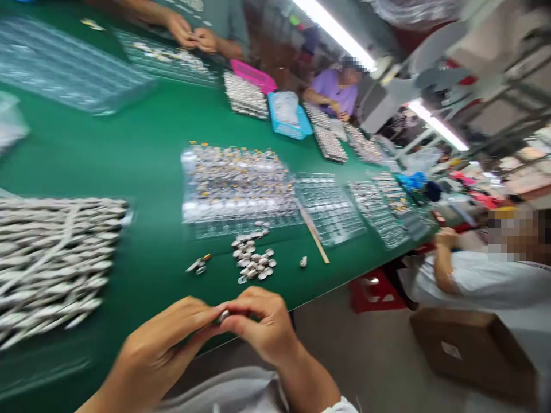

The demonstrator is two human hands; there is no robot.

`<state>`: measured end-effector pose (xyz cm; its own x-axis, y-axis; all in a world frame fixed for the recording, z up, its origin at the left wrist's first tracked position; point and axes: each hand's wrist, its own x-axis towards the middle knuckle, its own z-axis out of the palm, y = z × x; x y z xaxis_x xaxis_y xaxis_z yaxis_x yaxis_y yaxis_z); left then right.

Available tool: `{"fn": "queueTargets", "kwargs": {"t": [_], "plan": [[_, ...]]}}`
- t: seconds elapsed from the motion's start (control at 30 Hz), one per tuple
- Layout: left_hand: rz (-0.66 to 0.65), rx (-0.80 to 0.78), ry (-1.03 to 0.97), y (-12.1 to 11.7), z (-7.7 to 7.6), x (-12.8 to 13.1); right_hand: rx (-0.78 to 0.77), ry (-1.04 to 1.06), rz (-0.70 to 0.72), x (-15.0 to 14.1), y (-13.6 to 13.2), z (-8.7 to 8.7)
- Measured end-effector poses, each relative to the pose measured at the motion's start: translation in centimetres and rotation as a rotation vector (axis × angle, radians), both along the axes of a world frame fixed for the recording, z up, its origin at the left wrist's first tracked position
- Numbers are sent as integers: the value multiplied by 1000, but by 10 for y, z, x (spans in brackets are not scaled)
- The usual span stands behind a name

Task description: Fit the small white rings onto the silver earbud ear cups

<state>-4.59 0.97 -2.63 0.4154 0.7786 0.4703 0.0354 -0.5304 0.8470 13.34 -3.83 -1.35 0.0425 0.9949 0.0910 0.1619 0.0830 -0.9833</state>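
Observation:
Near the front edge of the green table, my left hand point(166, 338) and my right hand point(262, 321) meet fingertip to fingertip. Pinched between them is a small, shiny metal piece point(224, 315), mostly covered by the fingers, so its kind does not show. Just beyond my hands lies a loose pile of small round silvery pieces point(256, 261). To the left of that pile are a few small parts point(198, 264), one with an orange tip. A single small white part point(303, 262) lies to the right.
A clear tray point(241, 183) full of small parts stands ahead, a clear compartment tray point(331, 209) and thin stick point(314, 232) beside it. Stacked filled trays point(51, 258) occupy the left. A blue basket point(293, 123) sits farther back. Co-workers sit opposite and at right, near a cardboard box point(473, 350).

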Motion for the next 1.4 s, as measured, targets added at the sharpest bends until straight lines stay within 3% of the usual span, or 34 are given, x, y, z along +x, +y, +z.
{"fn": "queueTargets", "kwargs": {"t": [0.07,0.27,0.57,0.77,0.87,1.1,1.4], "plan": [[-34,47,-22,-1,3,0,-37,26,29,2,-2,1],[-62,-44,-94,-2,1,0,-134,178,85,4,-4,0],[29,-452,-96,-12,4,1,-147,204,21,-6,-9,-9],[-18,-836,-203,-17,7,6,-203,250,-49,-10,-11,-17],[-18,-934,-267,-18,9,8,-189,204,-78,-12,-12,-17],[33,-966,-269,-16,13,12,-38,-36,-112,-13,-11,-16],[125,-865,-93,-16,12,14,157,-281,-83,-12,-10,-13]]}}
